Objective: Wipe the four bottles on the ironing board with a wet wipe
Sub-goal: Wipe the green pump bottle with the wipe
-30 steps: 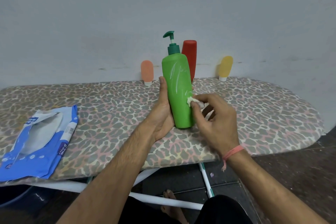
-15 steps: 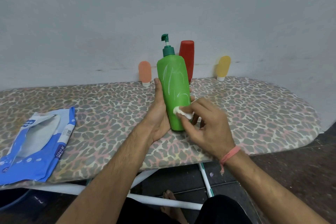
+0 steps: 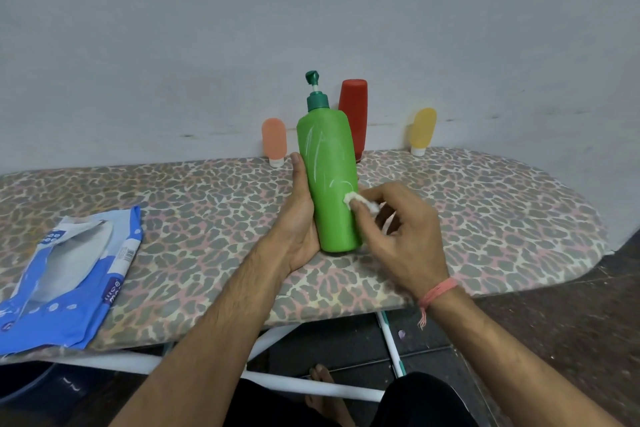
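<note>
— Green plastic, upright on the ironing board (image 3: 519,218): where does the green pump bottle (image 3: 329,184) stand from your fingers?

— Between both hands, its long axis vertical. Your left hand (image 3: 301,218) clasps its left flank; your right hand (image 3: 398,222), equally near, pinches the balled wet wipe (image 3: 358,202) against its right side.

— And half a second ago?

— The wipe sat lower on the face; it has climbed to mid-height. The red, orange and yellow bottles wait behind.
</note>
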